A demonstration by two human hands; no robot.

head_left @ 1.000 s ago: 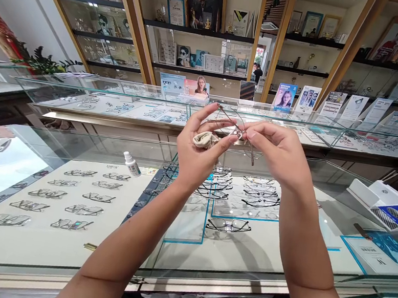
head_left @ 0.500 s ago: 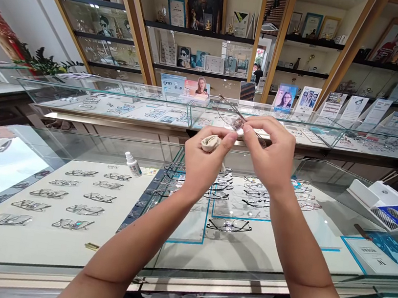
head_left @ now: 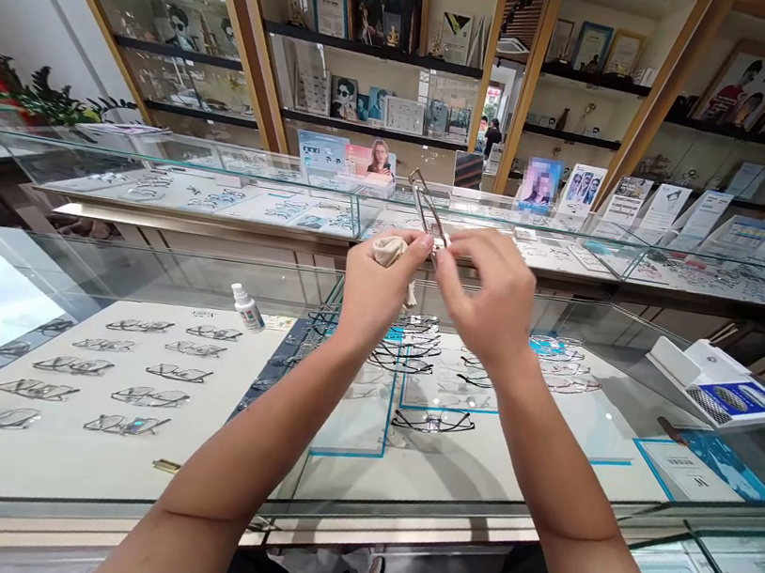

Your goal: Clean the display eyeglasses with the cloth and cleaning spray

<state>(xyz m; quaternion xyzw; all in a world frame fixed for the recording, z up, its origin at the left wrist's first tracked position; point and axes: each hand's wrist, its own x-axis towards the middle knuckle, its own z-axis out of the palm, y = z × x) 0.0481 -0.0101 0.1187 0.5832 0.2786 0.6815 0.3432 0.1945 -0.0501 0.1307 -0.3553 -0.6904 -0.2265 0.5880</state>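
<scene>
Both my hands are raised above a glass display counter. My left hand is closed on a small beige cleaning cloth, pinched between thumb and fingers. My right hand is closed on a thin metal pair of glasses, gripping it at the fingertips right next to the cloth. One temple arm of the glasses sticks up above the fingers. The two hands touch at the fingertips.
Several pairs of glasses lie in rows inside the counter. A small white spray bottle lies on the glass. A white and blue box sits at the right. Another glass counter and shelves stand behind.
Both hands moved slightly left and closer together. The glasses turned, so that a temple arm now points up. The cloth stays in my left hand.
</scene>
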